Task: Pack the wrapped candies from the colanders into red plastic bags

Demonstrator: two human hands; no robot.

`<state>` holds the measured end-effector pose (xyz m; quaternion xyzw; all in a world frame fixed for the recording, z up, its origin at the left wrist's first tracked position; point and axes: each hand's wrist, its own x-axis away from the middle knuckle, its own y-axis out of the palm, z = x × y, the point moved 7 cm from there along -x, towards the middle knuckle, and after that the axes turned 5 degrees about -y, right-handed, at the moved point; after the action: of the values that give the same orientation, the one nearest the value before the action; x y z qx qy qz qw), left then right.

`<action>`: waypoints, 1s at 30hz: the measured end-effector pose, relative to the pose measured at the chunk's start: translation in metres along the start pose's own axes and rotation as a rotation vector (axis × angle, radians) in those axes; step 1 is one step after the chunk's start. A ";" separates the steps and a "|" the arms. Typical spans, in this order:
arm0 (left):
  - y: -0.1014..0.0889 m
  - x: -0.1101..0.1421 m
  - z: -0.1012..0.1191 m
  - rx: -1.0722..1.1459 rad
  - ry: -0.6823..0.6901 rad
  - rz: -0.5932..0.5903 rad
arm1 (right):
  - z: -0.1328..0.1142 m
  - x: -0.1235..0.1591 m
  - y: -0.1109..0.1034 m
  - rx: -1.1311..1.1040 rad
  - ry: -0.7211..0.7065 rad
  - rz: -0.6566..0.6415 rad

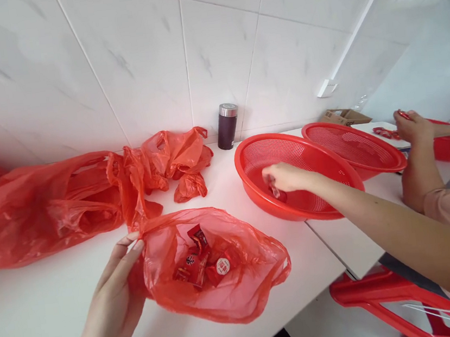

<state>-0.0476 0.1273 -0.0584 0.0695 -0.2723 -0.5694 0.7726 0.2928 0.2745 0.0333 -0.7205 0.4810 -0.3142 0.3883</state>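
My left hand (118, 282) pinches the left rim of a thin red plastic bag (260, 290), whose mouth gapes wide. Inside the bag lie several small red wrapped packets (196, 265), one with a round white label. My right hand (286, 177) reaches into a red plastic colander (262, 207), fingers closed on a small reddish packet (277, 192) near its bottom. The packet's print is too small to read, and my fingers partly hide it.
More red plastic bags (42, 213) lie along the wall at left. A dark thermos (227, 127) stands behind the first colander; a second red colander (353, 147) adjoins it. At right, a co-worker's hand (410, 124) holds something red. A red plastic stool (371, 292) stands below.
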 end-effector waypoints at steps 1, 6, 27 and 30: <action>-0.004 -0.001 0.004 -0.022 0.074 0.060 | -0.008 0.004 -0.008 0.004 -0.013 0.095; 0.002 0.034 0.043 -0.529 0.877 0.328 | -0.093 0.051 -0.001 -0.374 -0.385 0.391; 0.049 0.044 0.027 -1.259 1.060 0.228 | -0.095 -0.012 0.150 -0.645 -0.422 0.240; 0.065 0.035 0.003 -1.360 0.903 -0.037 | -0.102 -0.004 0.142 -0.792 -0.433 0.227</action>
<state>0.0126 0.1175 -0.0166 -0.1874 0.4713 -0.5399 0.6717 0.1434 0.2184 -0.0378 -0.8050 0.5477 0.0956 0.2068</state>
